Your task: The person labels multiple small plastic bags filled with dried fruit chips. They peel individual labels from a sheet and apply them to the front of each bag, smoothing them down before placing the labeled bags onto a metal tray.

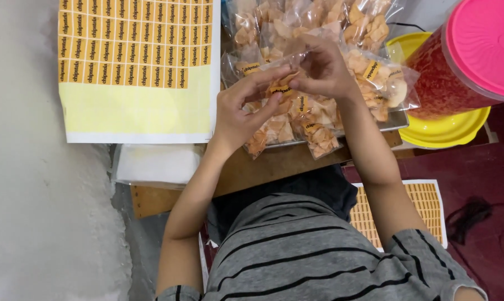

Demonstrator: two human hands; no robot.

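Observation:
Both my hands meet over a clear plastic bag of pale orange chips (274,114). My left hand (242,108) holds the bag from the left, thumb and fingers on its top. My right hand (321,69) pinches the bag's top edge, where a small yellow sticker (281,89) sits. Several more filled chip bags (319,28) with yellow stickers lie piled on a metal tray (399,120) beyond my hands.
A large sheet of yellow stickers (134,67) lies at the upper left, partly peeled. A second sticker sheet (425,206) lies by my right elbow. A red container with a pink lid (475,50) stands on a yellow plate (447,131) at the right. A wooden board (257,167) is under the tray.

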